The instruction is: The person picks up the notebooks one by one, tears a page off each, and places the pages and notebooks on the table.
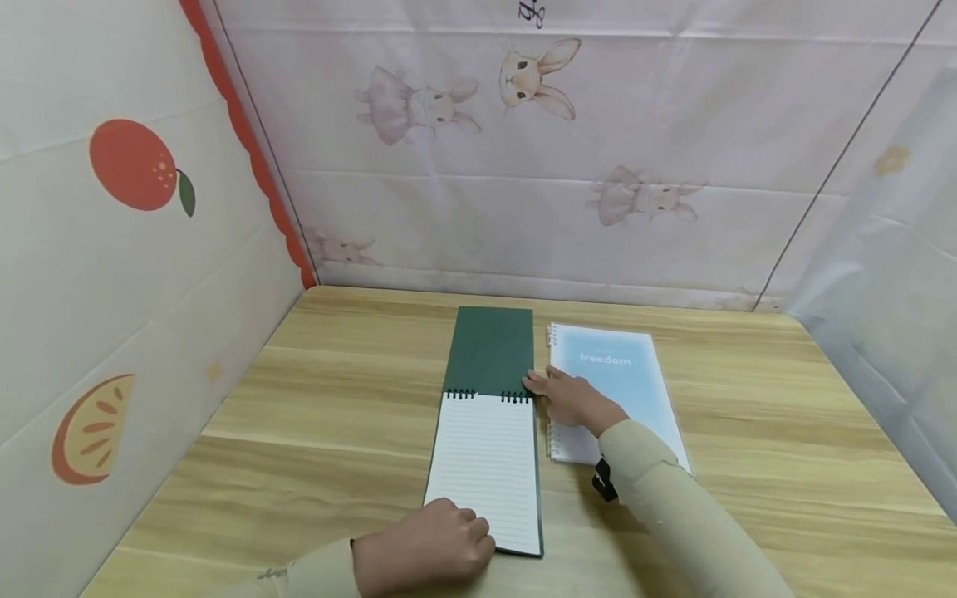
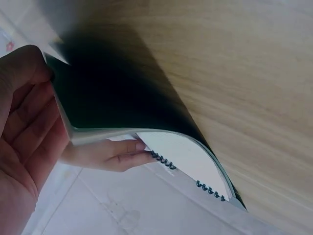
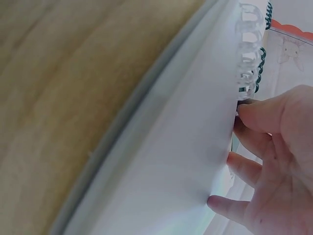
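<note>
A green spiral notepad [image 1: 489,465] lies open lengthwise, its dark green cover [image 1: 493,349] folded out beyond the black coil and its lined page on the near side. My left hand [image 1: 429,544] grips the near end at its left corner. In the left wrist view that end of the notepad [image 2: 112,98] curves up off the table, with the thumb over its edge. My right hand [image 1: 571,399] pinches the notepad's right edge beside the coil. Its other fingers [image 3: 227,205] touch the blue-and-white notebook [image 1: 613,357], marked "freedom", lying to the right.
The wooden table [image 1: 321,415] carries both books. White wall sheeting [image 1: 449,208] with rabbit drawings rises at the back, and a fruit-printed sheet [image 1: 90,291] stands at the left. A dark strap [image 1: 604,482] shows under the right wrist. Clear coil rings [image 3: 249,49] bind the blue-and-white notebook.
</note>
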Demonstrator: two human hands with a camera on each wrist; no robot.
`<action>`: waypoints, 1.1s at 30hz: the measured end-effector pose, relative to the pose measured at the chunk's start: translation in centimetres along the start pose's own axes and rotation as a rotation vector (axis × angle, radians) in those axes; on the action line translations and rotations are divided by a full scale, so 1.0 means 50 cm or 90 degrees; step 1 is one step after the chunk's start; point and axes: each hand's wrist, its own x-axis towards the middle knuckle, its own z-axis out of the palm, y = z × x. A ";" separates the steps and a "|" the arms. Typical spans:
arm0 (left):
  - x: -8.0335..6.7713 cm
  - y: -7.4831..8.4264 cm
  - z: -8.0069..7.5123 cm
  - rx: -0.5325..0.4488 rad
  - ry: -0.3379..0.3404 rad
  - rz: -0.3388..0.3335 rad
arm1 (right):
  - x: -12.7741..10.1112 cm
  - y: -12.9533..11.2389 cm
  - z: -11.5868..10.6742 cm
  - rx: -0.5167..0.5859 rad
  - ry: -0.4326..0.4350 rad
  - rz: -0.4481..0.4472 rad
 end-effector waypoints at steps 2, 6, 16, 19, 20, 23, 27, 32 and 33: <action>-0.001 -0.001 0.000 0.000 0.011 -0.009 | -0.001 0.000 0.000 0.000 -0.001 -0.002; -0.001 -0.006 -0.005 -0.006 0.028 -0.016 | -0.002 0.000 0.000 -0.002 -0.001 -0.001; -0.003 -0.025 -0.020 -0.151 0.079 -0.103 | -0.002 -0.001 0.000 0.000 -0.005 0.011; -0.005 -0.027 -0.021 -0.205 0.101 -0.132 | 0.001 -0.001 0.003 -0.006 -0.007 0.008; -0.006 -0.028 -0.020 -0.221 0.105 -0.139 | 0.002 -0.002 0.003 -0.008 -0.006 0.008; -0.010 -0.028 -0.014 -0.239 0.105 -0.147 | 0.004 -0.003 0.004 -0.010 -0.004 0.009; -0.016 -0.025 -0.002 -0.205 0.084 -0.164 | 0.010 -0.006 0.004 -0.039 0.043 -0.025; -0.021 -0.019 0.016 -0.164 0.014 -0.197 | 0.024 -0.005 0.004 -0.103 0.138 -0.067; -0.021 -0.018 0.020 -0.169 0.001 -0.204 | 0.026 -0.003 0.004 -0.108 0.137 -0.064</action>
